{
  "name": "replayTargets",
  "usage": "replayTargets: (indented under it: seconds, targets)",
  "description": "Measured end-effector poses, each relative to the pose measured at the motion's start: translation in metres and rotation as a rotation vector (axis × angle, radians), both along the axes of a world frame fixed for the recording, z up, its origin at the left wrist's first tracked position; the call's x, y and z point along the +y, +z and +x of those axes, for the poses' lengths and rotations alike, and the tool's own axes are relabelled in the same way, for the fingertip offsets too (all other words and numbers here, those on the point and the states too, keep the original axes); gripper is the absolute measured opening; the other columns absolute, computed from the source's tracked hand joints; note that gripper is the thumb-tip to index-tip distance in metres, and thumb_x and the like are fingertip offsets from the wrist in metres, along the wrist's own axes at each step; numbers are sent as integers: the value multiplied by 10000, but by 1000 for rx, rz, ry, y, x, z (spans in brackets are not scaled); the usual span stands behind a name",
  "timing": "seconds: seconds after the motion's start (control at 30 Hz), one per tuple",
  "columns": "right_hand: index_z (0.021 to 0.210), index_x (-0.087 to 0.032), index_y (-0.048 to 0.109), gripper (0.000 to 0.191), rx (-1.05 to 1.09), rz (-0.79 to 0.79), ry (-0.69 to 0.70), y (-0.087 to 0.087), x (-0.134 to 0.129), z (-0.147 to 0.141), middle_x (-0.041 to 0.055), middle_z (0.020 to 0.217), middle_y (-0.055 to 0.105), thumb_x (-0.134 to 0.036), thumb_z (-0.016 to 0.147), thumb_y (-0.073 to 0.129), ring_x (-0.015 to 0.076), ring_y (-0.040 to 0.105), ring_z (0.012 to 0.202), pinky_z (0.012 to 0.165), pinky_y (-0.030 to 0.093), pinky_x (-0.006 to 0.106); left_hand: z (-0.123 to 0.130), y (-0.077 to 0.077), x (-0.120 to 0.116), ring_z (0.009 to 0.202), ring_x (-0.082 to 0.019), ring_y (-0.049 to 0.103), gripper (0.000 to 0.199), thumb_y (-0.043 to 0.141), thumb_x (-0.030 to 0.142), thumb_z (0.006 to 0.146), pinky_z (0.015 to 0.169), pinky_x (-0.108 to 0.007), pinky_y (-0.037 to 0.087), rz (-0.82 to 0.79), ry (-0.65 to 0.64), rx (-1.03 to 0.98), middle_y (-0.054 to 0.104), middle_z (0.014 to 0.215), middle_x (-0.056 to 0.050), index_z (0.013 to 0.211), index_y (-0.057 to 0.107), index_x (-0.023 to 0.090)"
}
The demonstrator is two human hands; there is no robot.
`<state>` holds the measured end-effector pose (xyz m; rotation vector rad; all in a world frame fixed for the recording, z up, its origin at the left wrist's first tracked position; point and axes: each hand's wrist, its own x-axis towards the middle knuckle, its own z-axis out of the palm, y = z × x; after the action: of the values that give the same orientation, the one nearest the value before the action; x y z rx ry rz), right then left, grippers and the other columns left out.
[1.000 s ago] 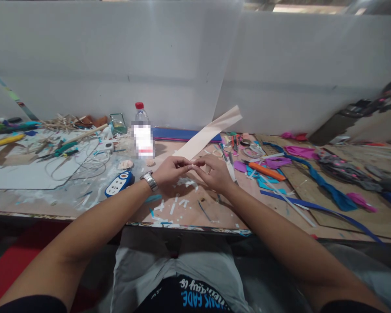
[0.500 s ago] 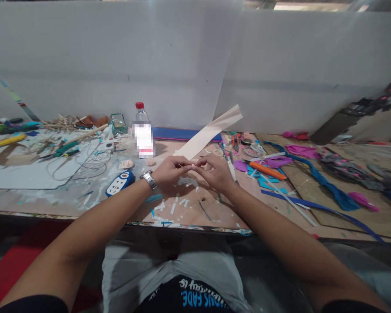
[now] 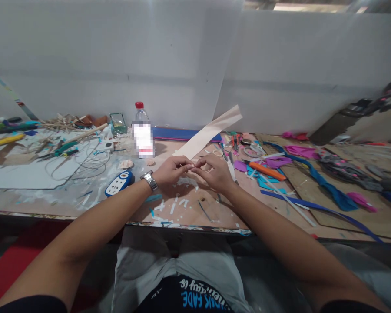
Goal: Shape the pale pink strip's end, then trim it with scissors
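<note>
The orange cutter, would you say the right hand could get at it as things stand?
Probably yes: the orange cutter lies uncovered to the right of the right hand, though that hand is pinching close beside the left hand.

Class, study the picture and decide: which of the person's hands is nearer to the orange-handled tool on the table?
Right. The right hand is to the left of the orange-handled tool, apart from it; the left hand is farther left, beyond the right hand.
</note>
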<state>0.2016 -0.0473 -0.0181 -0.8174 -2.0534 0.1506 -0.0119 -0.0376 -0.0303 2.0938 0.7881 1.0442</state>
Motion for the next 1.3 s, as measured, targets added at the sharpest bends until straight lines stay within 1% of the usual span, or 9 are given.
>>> replayTargets:
  seconds: [0.2, 0.33, 0.5, 0.57, 0.7, 0.83, 0.97, 1.17, 1.3]
  targets:
    - [801, -222, 673, 245, 19, 14, 29, 2, -1, -1, 33, 782, 709, -443, 896, 719, 196, 644, 759, 747, 476, 355, -1, 4, 0, 824, -158, 623, 322, 591, 435, 962, 750, -276, 467, 52, 4, -18, 697, 895, -69, 939, 722, 142]
    - [784, -224, 655, 266, 36, 13, 44, 1, -1, -1, 40, 790, 707, -457, 903, 705, 197, 643, 755, 733, 483, 357, -2, 4, -1, 835, -159, 641, 323, 602, 441, 958, 766, -278, 479, 89, 10, -16, 713, 909, -78, 945, 748, 153]
    - [792, -225, 672, 239, 62, 13, 74, 0, 0, -1, 38, 787, 710, -433, 900, 716, 196, 649, 767, 746, 489, 358, -4, 4, 2, 806, -159, 658, 307, 681, 457, 902, 732, -267, 493, 82, 46, -31, 734, 878, -80, 907, 784, 168]
    - [797, -227, 686, 226, 66, 2, 80, 0, 0, -1, 34, 782, 713, -426, 899, 720, 195, 652, 764, 756, 491, 358, -6, 5, 3, 785, -157, 656, 304, 715, 464, 872, 710, -263, 490, 68, 55, -28, 737, 855, -76, 885, 791, 170]
    - [807, -230, 699, 201, 70, -9, 72, 1, 0, -1, 37, 805, 726, -409, 894, 728, 201, 664, 779, 767, 497, 363, -6, 4, 4, 779, -154, 651, 312, 725, 477, 858, 688, -261, 477, 16, 57, -34, 744, 862, -75, 914, 798, 179]
    - [844, -237, 722, 172, 31, -22, 68, 1, 0, -1, 47, 836, 741, -393, 914, 702, 214, 670, 812, 779, 502, 377, -4, 1, 4, 768, -151, 643, 339, 757, 479, 824, 676, -260, 475, -79, 66, -77, 748, 881, -84, 915, 781, 154]
    - [866, -241, 740, 176, 11, -20, 86, 3, 0, -1, 53, 848, 745, -401, 920, 692, 216, 671, 816, 780, 507, 379, -2, -2, 4, 735, -142, 633, 376, 806, 476, 768, 660, -251, 477, -153, 104, -125, 739, 842, -74, 902, 756, 128]
    - [848, -230, 726, 159, 24, 24, 112, 1, 3, 0, 47, 827, 734, -372, 916, 705, 207, 666, 813, 774, 487, 362, 0, -1, 2, 773, -170, 668, 390, 794, 491, 775, 698, -272, 497, -198, 98, -124, 767, 873, -96, 920, 784, 129]
    - [822, -223, 699, 190, 20, 15, 92, -2, 5, 1, 36, 788, 716, -393, 904, 715, 199, 650, 772, 755, 476, 352, 0, 2, 0, 831, -195, 694, 368, 755, 482, 821, 736, -288, 508, -192, 41, -96, 783, 933, -110, 964, 800, 146]
